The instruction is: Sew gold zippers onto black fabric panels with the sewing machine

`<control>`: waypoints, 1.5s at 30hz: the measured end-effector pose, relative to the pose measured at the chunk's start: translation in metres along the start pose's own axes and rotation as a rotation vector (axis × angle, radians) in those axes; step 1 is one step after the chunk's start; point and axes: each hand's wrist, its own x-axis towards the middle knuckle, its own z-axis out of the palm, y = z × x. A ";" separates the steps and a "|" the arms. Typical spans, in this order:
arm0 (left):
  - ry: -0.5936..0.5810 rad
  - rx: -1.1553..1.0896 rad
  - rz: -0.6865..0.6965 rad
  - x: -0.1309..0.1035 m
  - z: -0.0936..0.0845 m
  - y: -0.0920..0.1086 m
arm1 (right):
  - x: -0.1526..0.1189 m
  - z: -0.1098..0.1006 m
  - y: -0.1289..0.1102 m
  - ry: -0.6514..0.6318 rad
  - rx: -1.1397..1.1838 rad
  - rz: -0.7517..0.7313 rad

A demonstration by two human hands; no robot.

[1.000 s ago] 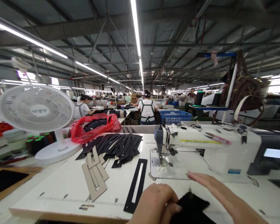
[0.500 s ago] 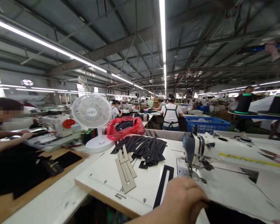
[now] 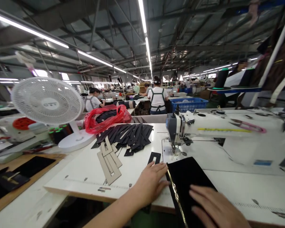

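A black fabric piece [image 3: 192, 177] lies on the machine table below the presser foot, with a gold metal zipper [image 3: 175, 191] along its left side. My left hand [image 3: 150, 182] rests with fingers stretched forward, its fingertips at the fabric's upper left corner. Those fingers partly cover a black slotted strip [image 3: 154, 156], shaped like a narrow frame. Over the right part of the fabric is my right hand [image 3: 216, 205], slightly blurred, fingers extended and somewhat apart. The fabric's near end runs out of view at the bottom.
The sewing machine [image 3: 180, 126] stands just beyond the fabric, with pink-handled snips [image 3: 250, 126] on its bed. Left of it are a pile of black strips [image 3: 130, 136], beige slotted pieces [image 3: 108, 164], a red plastic bag [image 3: 90, 122] and a white fan [image 3: 49, 103]. People work farther back.
The view has turned right. The black fabric, earlier mostly out of sight under my left hand, now lies flat on the table. My left hand has flattened out, and my right hand has come into view.
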 end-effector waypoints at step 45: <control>-0.115 -0.339 -0.332 0.046 0.021 0.018 | 0.027 0.057 0.045 -0.368 -0.128 0.083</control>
